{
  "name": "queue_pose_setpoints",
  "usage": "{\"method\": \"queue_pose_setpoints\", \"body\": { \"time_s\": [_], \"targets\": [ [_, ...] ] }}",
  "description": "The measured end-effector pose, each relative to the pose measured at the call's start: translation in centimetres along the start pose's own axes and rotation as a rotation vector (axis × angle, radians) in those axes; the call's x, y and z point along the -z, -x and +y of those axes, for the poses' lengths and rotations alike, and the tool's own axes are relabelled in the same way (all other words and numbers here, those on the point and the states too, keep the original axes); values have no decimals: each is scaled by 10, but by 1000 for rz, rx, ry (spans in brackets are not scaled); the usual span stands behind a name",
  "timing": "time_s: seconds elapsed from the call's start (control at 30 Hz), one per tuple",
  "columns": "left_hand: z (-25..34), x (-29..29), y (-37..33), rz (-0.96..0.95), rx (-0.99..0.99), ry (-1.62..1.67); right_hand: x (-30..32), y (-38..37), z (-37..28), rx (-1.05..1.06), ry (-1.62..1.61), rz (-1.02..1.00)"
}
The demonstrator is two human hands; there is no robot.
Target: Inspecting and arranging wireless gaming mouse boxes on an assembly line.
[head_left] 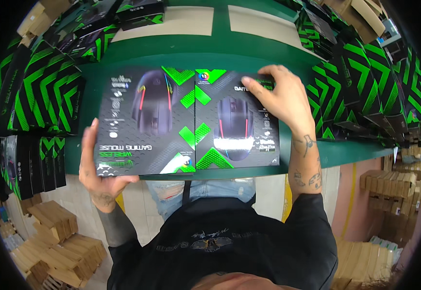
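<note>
Two black-and-green computer mouse boxes lie side by side, edges touching, over the near part of the green table. The left mouse box [118, 106] has its printing upside down, with a mouse pictured near its top. On the right mouse box [210, 116] the printing is upright. My left hand [97, 169] grips the left box at its near left corner, thumb along the near edge. My right hand [283, 96] is curled over the far right corner of the right box, thumb on its top face. Fingers behind the boxes are partly hidden.
Stacks of similar green-chevron boxes stand at the left [46, 92] and right [360, 82]. The green table [172, 53] has pale inset panels [167, 21] at its far side. Brown cartons [55, 241] are piled on the floor at the lower left, and more cartons [389, 186] at the right.
</note>
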State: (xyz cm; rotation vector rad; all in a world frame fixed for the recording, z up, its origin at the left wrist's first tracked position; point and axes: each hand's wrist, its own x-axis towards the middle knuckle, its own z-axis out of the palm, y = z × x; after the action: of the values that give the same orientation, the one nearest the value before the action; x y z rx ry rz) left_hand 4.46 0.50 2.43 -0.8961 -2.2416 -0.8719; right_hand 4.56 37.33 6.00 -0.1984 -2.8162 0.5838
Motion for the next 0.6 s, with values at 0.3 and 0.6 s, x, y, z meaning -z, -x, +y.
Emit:
{"method": "queue_pose_setpoints", "body": {
  "time_s": [0.3,0.6],
  "targets": [
    [101,-47,-39,-494,-58,75,22,-25,-4,76,-298,-48],
    [98,-74,-34,-412,-65,-16,-24,-17,126,-321,-1044,81]
  ]
}}
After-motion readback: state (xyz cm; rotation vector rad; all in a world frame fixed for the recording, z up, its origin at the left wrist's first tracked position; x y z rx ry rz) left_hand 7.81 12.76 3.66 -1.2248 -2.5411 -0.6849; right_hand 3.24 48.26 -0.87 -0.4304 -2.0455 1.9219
